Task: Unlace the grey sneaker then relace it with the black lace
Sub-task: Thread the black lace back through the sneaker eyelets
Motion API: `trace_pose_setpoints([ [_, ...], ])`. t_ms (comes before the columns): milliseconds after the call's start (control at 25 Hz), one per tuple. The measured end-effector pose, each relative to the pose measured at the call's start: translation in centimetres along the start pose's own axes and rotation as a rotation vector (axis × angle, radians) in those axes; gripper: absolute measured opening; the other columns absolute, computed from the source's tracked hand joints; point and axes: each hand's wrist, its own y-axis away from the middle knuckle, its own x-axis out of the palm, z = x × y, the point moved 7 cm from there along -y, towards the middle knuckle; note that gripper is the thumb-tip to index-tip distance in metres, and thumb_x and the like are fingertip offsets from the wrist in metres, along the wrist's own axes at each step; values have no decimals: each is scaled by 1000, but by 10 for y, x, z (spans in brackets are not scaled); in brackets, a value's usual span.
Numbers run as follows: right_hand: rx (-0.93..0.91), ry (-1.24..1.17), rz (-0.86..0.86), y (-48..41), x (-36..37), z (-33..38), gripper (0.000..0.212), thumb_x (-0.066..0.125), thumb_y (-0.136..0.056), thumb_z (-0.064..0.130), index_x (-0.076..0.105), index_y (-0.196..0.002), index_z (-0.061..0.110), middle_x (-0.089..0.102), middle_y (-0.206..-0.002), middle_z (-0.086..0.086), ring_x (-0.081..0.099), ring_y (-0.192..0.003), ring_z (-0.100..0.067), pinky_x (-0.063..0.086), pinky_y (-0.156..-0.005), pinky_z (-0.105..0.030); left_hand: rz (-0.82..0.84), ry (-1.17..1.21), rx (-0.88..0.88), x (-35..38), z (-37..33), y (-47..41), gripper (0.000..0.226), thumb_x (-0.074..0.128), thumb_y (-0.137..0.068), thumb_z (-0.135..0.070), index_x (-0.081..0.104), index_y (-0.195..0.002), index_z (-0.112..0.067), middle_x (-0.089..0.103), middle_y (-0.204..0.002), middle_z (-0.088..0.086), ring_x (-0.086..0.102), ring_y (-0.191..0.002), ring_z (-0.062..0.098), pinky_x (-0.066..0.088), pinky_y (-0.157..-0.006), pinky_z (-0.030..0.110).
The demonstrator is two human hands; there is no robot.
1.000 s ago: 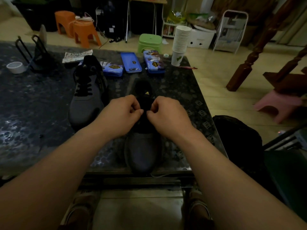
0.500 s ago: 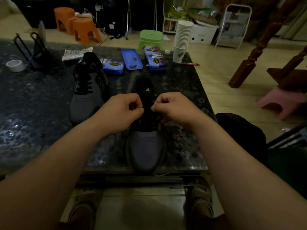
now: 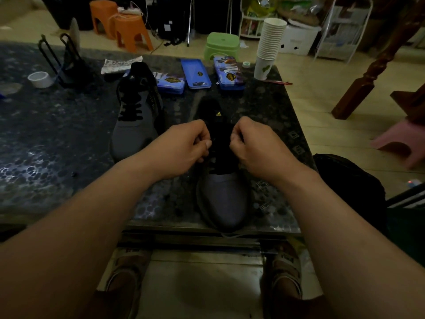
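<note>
A grey sneaker [image 3: 224, 199] with a black tongue lies on the dark table [image 3: 57, 139], its toe at the near edge. My left hand [image 3: 181, 148] and my right hand [image 3: 255, 148] hover over its lacing area, one on each side, fingers curled and pinching what looks like the black lace [image 3: 220, 155]. The lace itself is hard to make out against the black tongue in the dim light. A second grey sneaker [image 3: 135, 120], laced in black, stands to the left.
Three blue tins [image 3: 196, 73] lie behind the sneakers. A stack of paper cups [image 3: 269, 47] stands at the table's far right corner. A tape roll [image 3: 40, 79] and a black wire stand [image 3: 62, 63] sit at the left. Stools stand on the floor beyond.
My hands have drawn slightly apart over the sneaker's tongue, still pinching. The view has shifted a little; the sneakers have not moved.
</note>
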Motion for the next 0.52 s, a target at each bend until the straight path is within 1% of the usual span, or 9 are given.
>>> trace_pose_setpoints([
  [80, 9, -55, -27, 3, 2, -6, 12, 53, -101, 25, 57, -97, 14, 60, -90, 1, 56, -81, -18, 41, -68, -35, 12, -8, 15, 5, -2, 2, 12, 56, -104, -23, 54, -92, -21, 71, -82, -3, 71, -74, 11, 59, -75, 46],
  [160, 49, -137, -21, 6, 2, -14, 12, 54, -101, 23, 60, -95, 14, 61, -86, 4, 58, -78, -13, 40, -64, -29, -41, -82, 65, 6, -7, 2, 11, 55, -103, -25, 51, -95, -18, 66, -79, -2, 66, -73, 21, 55, -70, 50],
  [240, 86, -207, -5, 8, 3, -15, 15, 55, -101, 23, 63, -94, 12, 63, -82, 5, 58, -72, -7, 42, -60, -24, -116, -165, 101, 2, -12, 3, 12, 53, -103, -26, 48, -97, -17, 59, -76, -2, 58, -70, 27, 47, -62, 46],
  [320, 112, -283, 6, 11, 7, -11, 18, 54, -102, 23, 64, -93, 10, 68, -80, 1, 61, -68, -8, 46, -59, -24, -153, -209, 122, -2, -15, 4, 13, 51, -103, -26, 45, -99, -15, 54, -74, -2, 55, -66, 29, 37, -58, 41],
  [360, 130, -323, 6, 12, 10, -9, 19, 53, -102, 23, 64, -93, 9, 70, -79, -1, 65, -67, -11, 49, -58, -24, -153, -211, 127, -2, -15, 4, 13, 50, -104, -25, 43, -100, -15, 54, -74, -2, 54, -65, 29, 35, -57, 40],
  [440, 173, -369, 3, 13, 14, -8, 21, 51, -104, 23, 62, -94, 8, 71, -79, -6, 67, -65, -14, 50, -52, -22, -133, -196, 131, 0, -14, 6, 13, 48, -105, -25, 42, -101, -15, 54, -74, -1, 55, -64, 30, 36, -56, 40],
  [480, 194, -403, 15, 14, 15, -10, 22, 49, -106, 23, 61, -97, 7, 70, -81, -8, 68, -65, -15, 51, -52, -21, -121, -181, 127, 1, -12, 6, 12, 49, -105, -25, 42, -101, -15, 55, -75, -1, 56, -65, 28, 38, -57, 40],
  [520, 218, -462, 41, 15, 16, -12, 22, 49, -107, 24, 61, -99, 7, 70, -85, -9, 70, -68, -16, 53, -54, -24, -104, -159, 112, 2, -10, 6, 12, 50, -105, -26, 44, -101, -16, 57, -75, -3, 57, -66, 23, 39, -58, 38],
])
